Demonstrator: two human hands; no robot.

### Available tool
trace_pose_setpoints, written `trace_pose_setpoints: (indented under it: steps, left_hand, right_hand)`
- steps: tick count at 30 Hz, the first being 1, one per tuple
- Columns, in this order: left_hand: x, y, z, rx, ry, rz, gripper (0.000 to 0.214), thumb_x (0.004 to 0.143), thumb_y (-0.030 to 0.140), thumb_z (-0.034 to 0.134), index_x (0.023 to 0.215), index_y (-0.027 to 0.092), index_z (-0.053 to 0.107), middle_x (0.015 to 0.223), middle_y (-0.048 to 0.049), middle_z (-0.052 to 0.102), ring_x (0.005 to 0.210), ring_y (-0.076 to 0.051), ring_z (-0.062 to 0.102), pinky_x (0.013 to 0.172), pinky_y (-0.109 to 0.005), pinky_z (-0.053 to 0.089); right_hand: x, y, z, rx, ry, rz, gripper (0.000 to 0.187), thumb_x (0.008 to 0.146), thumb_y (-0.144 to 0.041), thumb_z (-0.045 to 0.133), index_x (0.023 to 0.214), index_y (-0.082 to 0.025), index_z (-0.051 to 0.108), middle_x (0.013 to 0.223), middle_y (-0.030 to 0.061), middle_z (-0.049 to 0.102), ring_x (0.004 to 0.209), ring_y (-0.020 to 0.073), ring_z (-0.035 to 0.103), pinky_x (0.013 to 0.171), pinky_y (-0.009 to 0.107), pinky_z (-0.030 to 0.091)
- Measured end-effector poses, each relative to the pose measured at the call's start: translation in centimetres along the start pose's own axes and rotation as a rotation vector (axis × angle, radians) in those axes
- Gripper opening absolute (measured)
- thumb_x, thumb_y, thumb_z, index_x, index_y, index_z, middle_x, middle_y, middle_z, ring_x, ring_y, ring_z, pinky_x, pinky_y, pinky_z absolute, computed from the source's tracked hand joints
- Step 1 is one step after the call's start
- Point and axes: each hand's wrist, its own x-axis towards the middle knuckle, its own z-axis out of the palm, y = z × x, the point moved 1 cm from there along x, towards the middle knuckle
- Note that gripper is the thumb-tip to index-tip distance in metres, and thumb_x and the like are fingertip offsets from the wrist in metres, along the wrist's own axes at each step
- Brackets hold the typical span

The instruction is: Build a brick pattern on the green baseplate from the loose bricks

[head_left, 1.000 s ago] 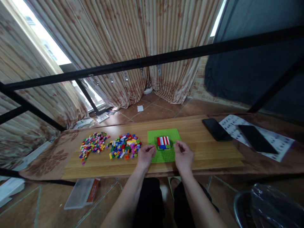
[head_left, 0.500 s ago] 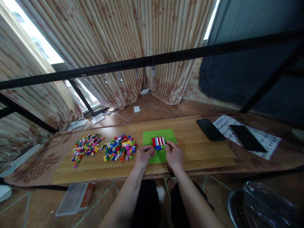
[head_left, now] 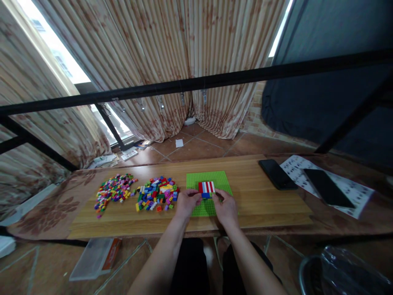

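A green baseplate (head_left: 221, 180) lies on the wooden board, with a small block of red, white and blue bricks (head_left: 206, 187) built on it. My left hand (head_left: 186, 203) rests on the plate's near left part, fingers curled, their tips at the block's near left corner. My right hand (head_left: 225, 205) sits on the near right, fingers pinched against the block's near edge. Whether either hand holds a loose brick is hidden. Two heaps of loose coloured bricks lie to the left: a larger-brick heap (head_left: 156, 193) close to my left hand and a small-brick heap (head_left: 113, 190) beyond it.
Two dark phones (head_left: 278, 174) (head_left: 328, 187) lie at the right, the farther one on a printed sheet (head_left: 353, 188). A black bar (head_left: 196, 84) crosses the view above. A clear box (head_left: 93, 258) is on the floor below left. A wrapped chair (head_left: 346, 268) is at bottom right.
Both hands have closed in on the brick block: the right hand moved left from the plate's right edge to the block's near side. The left hand shifted slightly toward it.
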Motion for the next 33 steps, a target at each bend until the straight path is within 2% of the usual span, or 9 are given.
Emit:
trace_pose_setpoints:
  steps: [14, 20, 27, 33]
  left_hand:
    - [0.2, 0.0, 0.4, -0.006, 0.015, -0.06, 0.015, 0.061, 0.008, 0.074, 0.069, 0.013, 0.063, 0.054, 0.0015, 0.063, 0.047, -0.012, 0.061, 0.052, -0.024, 0.052]
    - [-0.1, 0.2, 0.4, -0.022, 0.014, -0.041, 0.015, 0.061, 0.007, 0.073, 0.067, 0.013, 0.06, 0.053, 0.0025, 0.061, 0.045, -0.011, 0.059, 0.052, -0.024, 0.052]
    - [-2.2, -0.6, -1.5, -0.025, -0.024, -0.026, 0.009, 0.071, 0.018, 0.069, 0.074, 0.013, 0.062, 0.06, -0.0002, 0.063, 0.052, -0.013, 0.063, 0.057, -0.027, 0.054]
    - [-2.9, -0.1, -4.3, 0.029, 0.02, 0.063, 0.008, 0.071, 0.016, 0.063, 0.078, 0.015, 0.063, 0.063, 0.0009, 0.062, 0.053, -0.013, 0.062, 0.054, -0.025, 0.051]
  right_hand:
    - [-0.1, 0.4, 0.0, 0.034, 0.012, -0.024, 0.035, 0.083, -0.036, 0.051, 0.099, -0.014, 0.074, 0.096, 0.0141, 0.073, 0.091, 0.0265, 0.065, 0.084, 0.041, 0.049]
    - [-0.5, 0.4, -0.1, 0.058, 0.029, -0.025, 0.038, 0.083, -0.039, 0.051, 0.097, -0.013, 0.075, 0.097, 0.0156, 0.073, 0.09, 0.0273, 0.065, 0.084, 0.043, 0.049]
    - [-1.9, -0.1, -0.6, 0.091, 0.005, -0.045, 0.037, 0.085, -0.041, 0.049, 0.092, -0.016, 0.075, 0.094, 0.0123, 0.073, 0.086, 0.0243, 0.066, 0.082, 0.038, 0.05]
    - [-1.6, -0.5, -1.3, 0.062, 0.117, -0.022, 0.044, 0.088, -0.042, 0.042, 0.099, -0.01, 0.071, 0.1, 0.018, 0.07, 0.092, 0.0278, 0.063, 0.085, 0.044, 0.049]
